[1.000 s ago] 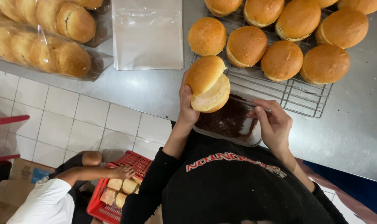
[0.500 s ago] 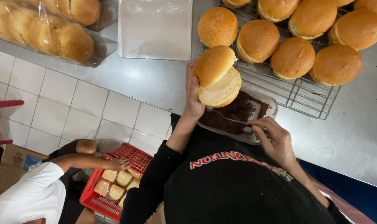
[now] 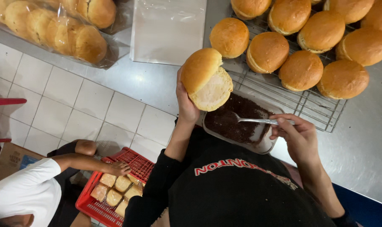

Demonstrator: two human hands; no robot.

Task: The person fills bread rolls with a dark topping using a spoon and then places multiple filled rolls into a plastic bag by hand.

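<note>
The left hand is closed around a split bun, held open just above the bench. Right of it, the right hand pinches a metal spoon whose bowl dips into a clear tub of dark sprinkles. Beyond both hands, whole buns sit on a wire rack.

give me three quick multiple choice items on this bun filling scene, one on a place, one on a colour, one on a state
1. Where does the spoon's bowl rest?
A. in the container of dark sprinkles
B. on the wire rack
C. in the red crate

2. What colour is the crate on the floor?
A. blue
B. red
C. green

3. The bun in the left hand is
A. bagged
B. whole and shut
C. split open

Key: A, the right hand holds the spoon in the container; B, the crate is red; C, the left hand holds the bun spread open.
</note>
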